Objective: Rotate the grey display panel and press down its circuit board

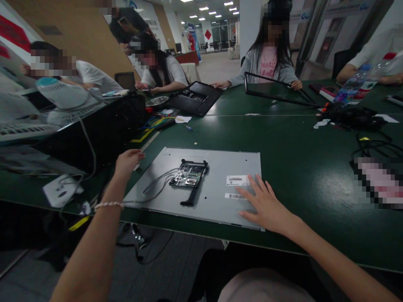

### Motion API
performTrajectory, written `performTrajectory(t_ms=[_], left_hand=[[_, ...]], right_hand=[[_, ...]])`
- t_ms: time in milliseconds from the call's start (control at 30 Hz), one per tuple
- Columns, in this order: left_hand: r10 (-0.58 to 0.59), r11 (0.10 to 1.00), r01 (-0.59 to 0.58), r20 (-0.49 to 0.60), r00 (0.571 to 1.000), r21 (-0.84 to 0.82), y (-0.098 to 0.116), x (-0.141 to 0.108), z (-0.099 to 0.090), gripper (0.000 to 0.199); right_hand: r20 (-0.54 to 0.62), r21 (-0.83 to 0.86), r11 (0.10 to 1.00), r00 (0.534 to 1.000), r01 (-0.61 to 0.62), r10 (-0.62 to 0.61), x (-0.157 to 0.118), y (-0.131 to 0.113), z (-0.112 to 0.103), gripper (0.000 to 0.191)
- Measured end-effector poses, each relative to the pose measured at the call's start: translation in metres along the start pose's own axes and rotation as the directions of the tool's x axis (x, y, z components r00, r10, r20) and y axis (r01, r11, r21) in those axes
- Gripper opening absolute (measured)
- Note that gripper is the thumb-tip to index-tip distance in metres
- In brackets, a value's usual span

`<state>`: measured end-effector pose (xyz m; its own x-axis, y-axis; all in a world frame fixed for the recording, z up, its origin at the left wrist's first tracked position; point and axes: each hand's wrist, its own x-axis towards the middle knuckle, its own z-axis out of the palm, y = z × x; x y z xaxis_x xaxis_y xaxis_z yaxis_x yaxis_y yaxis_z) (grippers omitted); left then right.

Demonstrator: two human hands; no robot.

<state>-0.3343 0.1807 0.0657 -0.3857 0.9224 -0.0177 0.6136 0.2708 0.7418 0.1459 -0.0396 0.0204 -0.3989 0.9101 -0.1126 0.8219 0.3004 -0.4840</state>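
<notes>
I'm reading no legible words: the printing on the upper white label is coming out too small, and the barcode label below it is showing bars, both sitting on the metal panel. I'm also getting blurred characters on a pink shirt, and blue logos with unreadable lettering are showing on the wall sign and glass partition.

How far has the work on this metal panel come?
The panel and the black frame, held across the table, are apart; that separation looks done. The right hand lies on the panel; beside it, the left hand shows no clear hold. The circuit board with cables rests there; its fixing or removal seems left.
</notes>
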Motion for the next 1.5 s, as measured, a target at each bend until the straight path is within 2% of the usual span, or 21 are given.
performTrajectory(t_ms=[67, 133, 167, 233, 333, 367, 433, 700, 900, 1100, 1267, 1367, 1500], left_hand=[[-0.022, 0.999, 0.023, 0.041, 0.999, -0.031, -0.002, -0.001, 0.006, 0.042], [-0.050, 0.997, 0.054, 0.092, 0.994, -0.047, -0.005, -0.002, 0.013, 0.039], [-0.064, 0.996, 0.070, 0.110, 0.992, -0.050, -0.006, -0.002, 0.016, 0.038], [-0.093, 0.994, 0.101, 0.134, 0.987, -0.051, -0.006, -0.002, 0.020, 0.036], [-0.134, 0.987, 0.147, 0.177, 0.975, -0.063, -0.003, 0.000, 0.020, 0.033], [-0.147, 0.984, 0.163, 0.192, 0.970, -0.071, -0.001, 0.001, 0.019, 0.032], [-0.170, 0.977, 0.193, 0.215, 0.962, -0.090, 0.002, 0.003, 0.016, 0.029], [-0.213, 0.954, 0.257, 0.251, 0.944, -0.157, -0.002, 0.014, 0.011, 0.020], [-0.215, 0.946, 0.266, 0.258, 0.942, -0.185, -0.005, 0.019, 0.017, 0.024], [-0.220, 0.927, 0.293, 0.291, 0.931, -0.235, -0.004, 0.016, 0.018, 0.024], [-0.222, 0.902, 0.317, 0.316, 0.922, -0.292, -0.010, 0.017, 0.017, 0.023], [-0.211, 0.887, 0.318, 0.319, 0.924, -0.334, -0.012, 0.014, 0.016, 0.023], [-0.213, 0.868, 0.328, 0.317, 0.924, -0.373, -0.011, 0.008, 0.016, 0.021]], right_hand=[[-0.040, 0.154, 0.988, 0.998, -0.034, 0.041, -0.003, 0.003, 0.000, 0.069], [-0.113, 0.392, 0.917, 0.985, -0.077, 0.131, -0.006, 0.009, -0.002, 0.070], [-0.132, 0.527, 0.845, 0.973, -0.090, 0.187, -0.007, 0.012, -0.004, 0.071], [-0.114, 0.759, 0.644, 0.953, -0.098, 0.280, -0.009, 0.018, -0.010, 0.072], [-0.056, 0.933, 0.354, 0.942, -0.069, 0.331, -0.012, 0.023, -0.020, 0.073], [-0.052, 0.954, 0.294, 0.943, -0.050, 0.330, -0.012, 0.024, -0.023, 0.074], [-0.050, 0.972, 0.232, 0.950, -0.024, 0.308, -0.013, 0.023, -0.027, 0.075], [-0.023, 0.977, 0.211, 0.961, -0.038, 0.277, -0.011, 0.025, -0.025, 0.076], [-0.106, 0.956, 0.292, 0.968, 0.037, 0.226, -0.013, 0.026, -0.022, 0.072], [-0.089, 0.966, 0.257, 0.956, 0.015, 0.278, -0.018, 0.033, -0.021, 0.072], [-0.086, 0.942, 0.336, 0.959, -0.011, 0.271, -0.023, 0.041, -0.019, 0.071], [-0.056, 0.956, 0.291, 0.963, -0.024, 0.263, -0.024, 0.044, -0.019, 0.073], [0.008, 0.992, 0.118, 0.951, -0.047, 0.310, -0.024, 0.042, -0.021, 0.077]])
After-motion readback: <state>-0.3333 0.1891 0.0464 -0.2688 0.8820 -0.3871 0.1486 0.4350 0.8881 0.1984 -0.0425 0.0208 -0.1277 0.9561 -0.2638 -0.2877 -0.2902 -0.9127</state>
